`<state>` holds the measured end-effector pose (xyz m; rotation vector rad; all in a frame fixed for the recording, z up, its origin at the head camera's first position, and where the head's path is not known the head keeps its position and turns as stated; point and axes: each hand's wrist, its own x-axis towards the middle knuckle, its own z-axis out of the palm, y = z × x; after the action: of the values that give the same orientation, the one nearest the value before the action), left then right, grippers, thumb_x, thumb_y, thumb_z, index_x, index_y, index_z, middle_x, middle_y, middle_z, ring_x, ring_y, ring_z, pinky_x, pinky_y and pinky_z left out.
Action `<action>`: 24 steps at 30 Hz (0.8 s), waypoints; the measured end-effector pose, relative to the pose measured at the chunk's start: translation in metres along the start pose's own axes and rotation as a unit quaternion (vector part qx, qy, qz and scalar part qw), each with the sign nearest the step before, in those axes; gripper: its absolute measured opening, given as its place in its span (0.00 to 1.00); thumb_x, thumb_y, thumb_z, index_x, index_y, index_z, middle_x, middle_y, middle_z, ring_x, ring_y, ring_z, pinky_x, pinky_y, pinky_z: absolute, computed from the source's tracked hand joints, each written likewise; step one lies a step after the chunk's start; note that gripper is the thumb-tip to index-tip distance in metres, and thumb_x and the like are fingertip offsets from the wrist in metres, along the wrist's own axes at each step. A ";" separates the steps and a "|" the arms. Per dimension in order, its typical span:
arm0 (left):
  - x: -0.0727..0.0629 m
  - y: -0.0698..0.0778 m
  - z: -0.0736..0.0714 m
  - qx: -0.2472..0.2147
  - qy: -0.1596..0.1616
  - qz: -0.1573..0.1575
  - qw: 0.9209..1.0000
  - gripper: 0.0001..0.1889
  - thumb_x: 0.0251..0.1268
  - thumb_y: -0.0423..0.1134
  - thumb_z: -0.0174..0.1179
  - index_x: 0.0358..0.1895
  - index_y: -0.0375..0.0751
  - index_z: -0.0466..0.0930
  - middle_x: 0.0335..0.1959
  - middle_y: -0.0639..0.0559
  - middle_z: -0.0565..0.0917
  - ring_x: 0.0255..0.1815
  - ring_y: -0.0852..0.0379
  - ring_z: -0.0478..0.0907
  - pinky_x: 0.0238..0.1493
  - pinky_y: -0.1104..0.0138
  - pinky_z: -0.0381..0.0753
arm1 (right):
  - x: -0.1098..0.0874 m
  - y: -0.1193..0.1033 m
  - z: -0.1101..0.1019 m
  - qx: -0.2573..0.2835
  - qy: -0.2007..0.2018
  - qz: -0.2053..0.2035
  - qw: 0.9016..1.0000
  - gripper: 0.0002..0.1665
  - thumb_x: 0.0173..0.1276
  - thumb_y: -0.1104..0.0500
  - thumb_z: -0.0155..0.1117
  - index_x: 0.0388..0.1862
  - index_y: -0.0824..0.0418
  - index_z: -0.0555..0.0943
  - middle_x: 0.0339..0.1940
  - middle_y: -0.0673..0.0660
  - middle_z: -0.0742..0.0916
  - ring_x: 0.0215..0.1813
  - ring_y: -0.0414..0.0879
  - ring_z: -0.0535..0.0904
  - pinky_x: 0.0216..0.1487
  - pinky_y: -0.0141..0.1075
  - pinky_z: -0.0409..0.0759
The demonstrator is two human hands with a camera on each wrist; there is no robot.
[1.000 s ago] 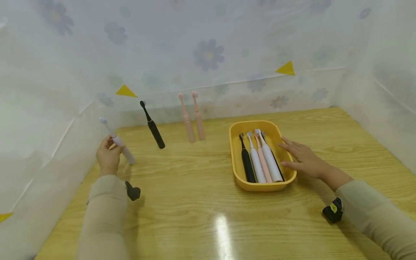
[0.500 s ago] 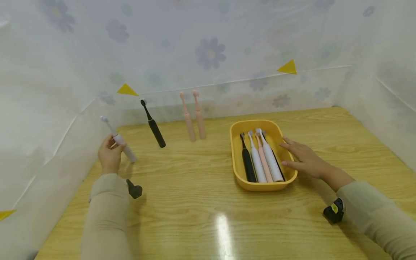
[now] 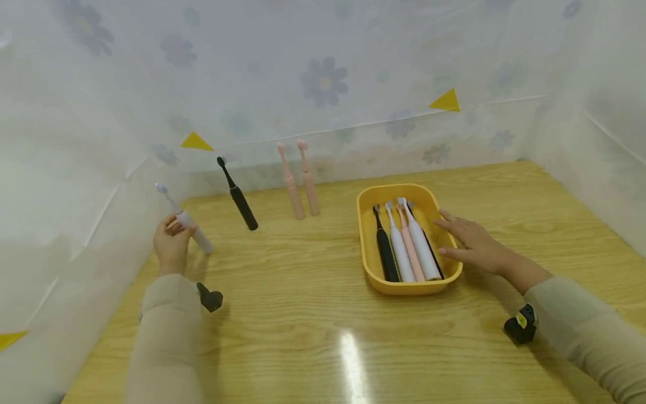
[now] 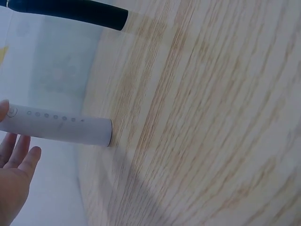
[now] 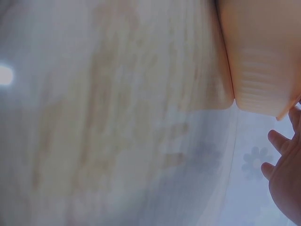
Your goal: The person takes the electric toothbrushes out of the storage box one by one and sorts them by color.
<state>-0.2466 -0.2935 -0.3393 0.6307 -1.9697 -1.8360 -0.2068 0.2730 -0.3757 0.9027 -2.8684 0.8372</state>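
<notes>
My left hand (image 3: 171, 247) pinches the handle of a white electric toothbrush (image 3: 202, 241) at the table's left, brush head up. In the left wrist view the base of this toothbrush (image 4: 70, 129) is at the wood surface, its shadow starting right there. At the right, my right hand (image 3: 471, 242) has its fingers extended over the right rim of a yellow tray (image 3: 404, 289); the right wrist view shows fingertips by the rim of the same tray (image 5: 263, 56). Inside lie a black toothbrush (image 3: 386, 255), a pink one (image 3: 411, 249), two white ones (image 3: 421, 247) and a partly hidden black one.
A black electric toothbrush (image 3: 244, 209) stands just right of the held one. Farther right, two pink toothbrushes (image 3: 295, 197) stand side by side near the back edge of the wooden table (image 3: 282, 325). Flowered white sheeting (image 3: 252, 101) walls the back and sides.
</notes>
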 end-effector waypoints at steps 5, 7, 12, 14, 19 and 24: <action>-0.004 0.000 0.000 -0.039 0.018 0.016 0.999 0.30 0.51 0.26 0.57 0.59 0.40 0.60 0.44 0.54 0.69 0.50 0.57 0.66 0.52 0.71 0.65 | 0.001 0.002 -0.001 -0.001 -0.010 0.001 1.000 0.36 0.61 0.52 0.55 0.64 0.65 0.57 0.66 0.65 0.52 0.62 0.66 0.48 0.52 0.63 0.47; -0.006 0.001 0.001 -0.043 0.024 0.028 0.998 0.29 0.50 0.26 0.58 0.59 0.40 0.61 0.49 0.51 0.68 0.51 0.56 0.65 0.52 0.71 0.66 | 0.001 0.003 -0.001 -0.003 -0.010 0.001 1.000 0.36 0.61 0.52 0.55 0.64 0.65 0.57 0.66 0.65 0.52 0.62 0.66 0.48 0.52 0.63 0.47; -0.012 0.004 0.001 -0.032 0.029 0.036 0.998 0.29 0.51 0.29 0.59 0.59 0.44 0.61 0.57 0.49 0.64 0.54 0.55 0.62 0.54 0.69 0.64 | 0.000 0.004 -0.001 -0.012 -0.007 0.001 1.000 0.35 0.61 0.52 0.55 0.63 0.66 0.58 0.66 0.66 0.53 0.62 0.66 0.49 0.53 0.63 0.47; -0.016 0.006 0.000 -0.036 0.034 0.036 0.998 0.30 0.50 0.29 0.59 0.59 0.44 0.61 0.58 0.48 0.64 0.55 0.55 0.62 0.54 0.68 0.64 | -0.001 0.004 -0.001 -0.012 -0.006 0.001 1.000 0.35 0.61 0.52 0.55 0.63 0.66 0.58 0.66 0.66 0.53 0.62 0.66 0.49 0.53 0.63 0.47; -0.027 0.008 -0.002 -0.061 0.054 0.030 0.996 0.30 0.49 0.29 0.61 0.57 0.45 0.62 0.54 0.51 0.66 0.55 0.56 0.62 0.53 0.68 0.64 | -0.001 0.004 -0.001 -0.004 -0.011 0.004 1.000 0.36 0.61 0.52 0.54 0.64 0.66 0.57 0.66 0.65 0.52 0.62 0.66 0.48 0.53 0.63 0.46; -0.039 0.009 -0.001 -0.078 0.060 0.043 0.994 0.28 0.49 0.27 0.60 0.55 0.44 0.63 0.49 0.53 0.67 0.53 0.56 0.63 0.52 0.70 0.65 | 0.001 0.005 -0.001 -0.011 -0.010 0.001 1.000 0.36 0.61 0.52 0.54 0.64 0.66 0.57 0.66 0.65 0.52 0.62 0.66 0.49 0.53 0.63 0.46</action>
<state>-0.2142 -0.2722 -0.3286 0.5831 -1.7311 -1.8333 -0.2107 0.2767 -0.3772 0.9114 -2.8898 0.7992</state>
